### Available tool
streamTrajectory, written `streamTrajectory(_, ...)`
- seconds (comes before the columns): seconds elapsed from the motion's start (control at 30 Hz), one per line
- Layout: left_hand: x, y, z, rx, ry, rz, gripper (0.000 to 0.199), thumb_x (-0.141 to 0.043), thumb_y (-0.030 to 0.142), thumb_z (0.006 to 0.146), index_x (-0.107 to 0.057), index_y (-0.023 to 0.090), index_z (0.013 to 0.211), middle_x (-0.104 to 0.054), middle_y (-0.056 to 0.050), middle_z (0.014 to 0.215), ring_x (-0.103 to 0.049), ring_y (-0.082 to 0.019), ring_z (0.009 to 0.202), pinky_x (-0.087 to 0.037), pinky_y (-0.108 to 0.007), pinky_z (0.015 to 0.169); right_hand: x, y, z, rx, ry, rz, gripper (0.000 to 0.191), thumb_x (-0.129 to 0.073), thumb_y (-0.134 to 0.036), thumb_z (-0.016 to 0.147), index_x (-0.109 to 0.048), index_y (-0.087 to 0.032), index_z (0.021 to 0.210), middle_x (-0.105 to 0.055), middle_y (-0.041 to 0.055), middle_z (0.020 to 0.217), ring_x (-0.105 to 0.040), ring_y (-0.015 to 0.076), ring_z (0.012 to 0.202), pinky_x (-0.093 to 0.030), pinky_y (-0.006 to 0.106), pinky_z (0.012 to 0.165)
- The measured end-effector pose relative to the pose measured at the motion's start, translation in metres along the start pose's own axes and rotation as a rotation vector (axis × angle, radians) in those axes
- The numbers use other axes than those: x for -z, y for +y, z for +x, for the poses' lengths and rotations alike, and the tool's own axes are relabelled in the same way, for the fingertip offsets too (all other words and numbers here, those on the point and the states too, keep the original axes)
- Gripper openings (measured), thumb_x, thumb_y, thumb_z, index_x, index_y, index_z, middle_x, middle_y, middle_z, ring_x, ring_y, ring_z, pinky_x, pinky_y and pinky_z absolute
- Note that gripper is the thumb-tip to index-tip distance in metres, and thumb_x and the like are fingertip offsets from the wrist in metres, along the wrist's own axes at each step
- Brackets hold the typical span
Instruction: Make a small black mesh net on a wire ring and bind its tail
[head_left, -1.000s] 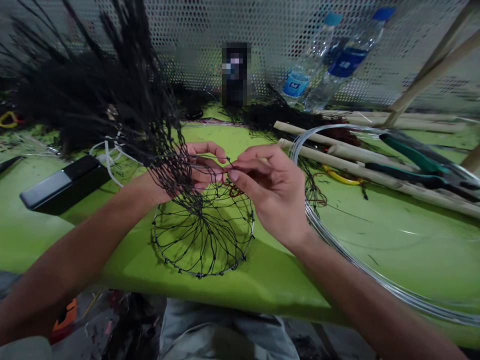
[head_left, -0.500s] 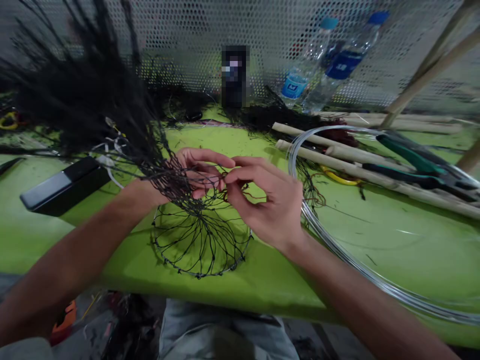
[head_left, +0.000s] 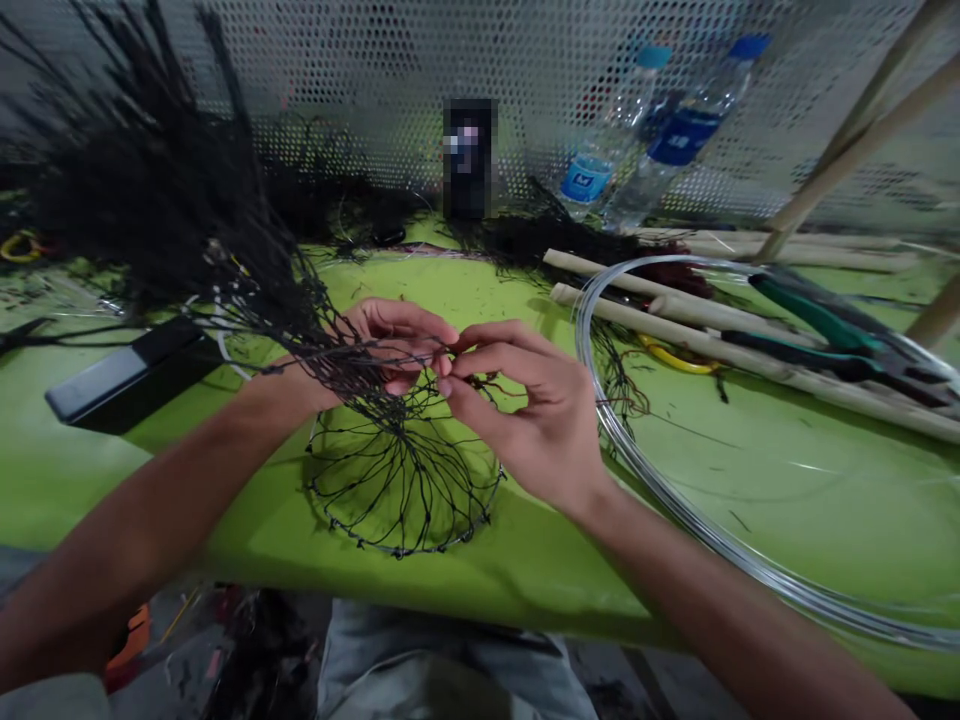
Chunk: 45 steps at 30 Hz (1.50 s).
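Black knotted netting (head_left: pixel 352 370) drapes over my left wrist and spreads into a dark bundle at the upper left. Its lower part is fastened around a wire hoop (head_left: pixel 401 552) lying on the green table. My left hand (head_left: pixel 401 335) pinches strands of the netting. Against it, my right hand (head_left: pixel 525 405) presses thumb and forefinger together on the same strands, fingertips meeting. A thin reddish-brown cord (head_left: pixel 499 385) trails beside the right fingers; whether they grip it I cannot make out.
A coil of silvery wire (head_left: pixel 652 490) lies on the right, with wooden sticks (head_left: pixel 675 325) and green-handled pliers (head_left: pixel 825 315) by it. Two plastic bottles (head_left: pixel 589 180) stand against the perforated panel (head_left: pixel 360 80). A black-and-grey box (head_left: pixel 127 375) sits left of my forearm.
My right thumb has straightened and moved slightly left, closing on the strands at my left fingertips. The netting bundle has shifted a little to the left and down.
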<state>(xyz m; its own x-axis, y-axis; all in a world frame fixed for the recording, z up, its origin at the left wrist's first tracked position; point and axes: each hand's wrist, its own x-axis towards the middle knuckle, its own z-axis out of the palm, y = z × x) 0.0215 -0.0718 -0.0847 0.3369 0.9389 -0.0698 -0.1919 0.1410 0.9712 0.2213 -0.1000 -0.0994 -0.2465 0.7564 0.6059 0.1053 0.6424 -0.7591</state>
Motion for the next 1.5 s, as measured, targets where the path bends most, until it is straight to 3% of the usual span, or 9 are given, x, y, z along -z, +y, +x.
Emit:
streamTrajectory(0.33, 0.020, -0.012, -0.005, 0.003, -0.225, -0.132, 0.023, -0.086, 0.014, 0.072, -0.084, 0.023, 0.093, -0.081, -0.002, 0.081, -0.054, -0.007, 0.047, -0.043, -0.019, 0.046, 0.026, -0.007, 0.022, -0.474, -0.202, 0.547, 0.008, -0.068, -0.026, 0.080, -0.067, -0.021, 0.073, -0.063, 0.0032, 0.080, -0.062, 0.0198, 0.083, -0.054, 0.037, 0.080)
streamTrajectory(0.53, 0.016, -0.005, 0.007, 0.032, -0.318, -0.204, 0.025, -0.084, 0.030, 0.075, -0.082, 0.011, 0.091, -0.080, -0.009, 0.082, -0.044, -0.006, 0.040, -0.033, -0.018, 0.035, 0.048, -0.008, 0.033, -0.351, -0.327, 0.408, 0.020, -0.069, -0.041, 0.092, -0.063, -0.023, 0.083, -0.062, 0.0022, 0.069, -0.068, 0.0242, 0.076, -0.059, 0.045, 0.079)
streamTrajectory(0.83, 0.020, -0.004, 0.008, 0.018, -0.322, -0.206, 0.034, -0.080, 0.043, 0.075, -0.081, 0.014, 0.091, -0.078, -0.009, 0.084, -0.035, -0.004, 0.041, -0.020, -0.019, 0.035, 0.083, -0.008, 0.037, -0.360, -0.406, 0.587, 0.016, -0.082, -0.031, 0.090, -0.069, -0.023, 0.096, -0.046, -0.0100, 0.058, -0.037, 0.0061, 0.042, -0.047, 0.028, 0.050)
streamTrajectory(0.93, 0.023, 0.001, 0.007, 0.051, -0.324, -0.159, 0.043, -0.077, 0.054, 0.071, -0.077, 0.013, 0.085, -0.072, -0.007, 0.070, -0.036, -0.007, 0.040, -0.019, -0.022, 0.035, 0.100, -0.004, 0.042, -0.258, -0.327, 0.187, 0.021, -0.081, -0.018, 0.085, -0.072, -0.024, 0.103, -0.059, -0.0055, 0.067, -0.047, 0.0075, 0.049, -0.038, 0.025, 0.045)
streamTrajectory(1.07, 0.024, 0.009, 0.002, 0.099, -0.329, -0.087, 0.053, -0.071, 0.066, 0.071, -0.077, 0.015, 0.082, -0.060, -0.004, 0.051, -0.047, -0.015, 0.044, -0.028, -0.027, 0.041, 0.117, 0.016, 0.047, -0.051, 0.057, -0.508, 0.024, -0.082, -0.008, 0.075, -0.079, -0.021, 0.095, -0.070, 0.0006, 0.073, -0.057, 0.0102, 0.060, -0.043, 0.030, 0.058)
streamTrajectory(1.2, 0.025, 0.008, -0.002, 0.094, -0.273, -0.094, 0.052, -0.069, 0.068, 0.069, -0.077, 0.017, 0.075, -0.061, -0.002, 0.052, -0.044, -0.014, 0.045, -0.032, -0.027, 0.047, 0.139, 0.045, 0.061, -0.229, 0.446, -0.200, 0.016, -0.085, -0.015, 0.077, -0.071, -0.023, 0.077, -0.058, -0.0028, 0.055, -0.043, 0.0085, 0.043, -0.028, 0.033, 0.045)
streamTrajectory(1.27, 0.025, 0.005, -0.001, 0.084, -0.259, -0.121, 0.051, -0.072, 0.068, 0.067, -0.077, 0.017, 0.071, -0.060, -0.002, 0.053, -0.043, -0.013, 0.046, -0.031, -0.026, 0.047, 0.154, 0.058, 0.070, -0.339, 0.411, 0.053, 0.021, -0.084, -0.027, 0.082, -0.066, -0.027, 0.072, -0.041, -0.0081, 0.043, -0.030, 0.0074, 0.036, -0.022, 0.034, 0.042)
streamTrajectory(1.4, 0.023, 0.003, 0.001, 0.059, -0.282, -0.182, 0.051, -0.078, 0.065, 0.067, -0.075, 0.014, 0.073, -0.053, 0.000, 0.055, -0.039, -0.009, 0.046, -0.032, -0.024, 0.048, 0.167, 0.066, 0.078, -0.522, -0.053, 0.308, 0.050, -0.050, -0.069, 0.098, -0.066, -0.029, 0.072, -0.024, -0.0082, 0.037, -0.028, 0.0095, 0.032, -0.022, 0.035, 0.042)
streamTrajectory(1.5, 0.025, 0.005, 0.002, 0.033, -0.292, -0.227, 0.050, -0.081, 0.063, 0.069, -0.071, 0.015, 0.070, -0.043, 0.003, 0.054, -0.035, -0.007, 0.046, -0.035, -0.023, 0.049, 0.156, 0.060, 0.071, -0.491, 0.172, -0.013, 0.058, -0.041, -0.064, 0.104, -0.071, -0.025, 0.074, -0.031, -0.0060, 0.042, -0.032, 0.0117, 0.039, -0.029, 0.036, 0.047)
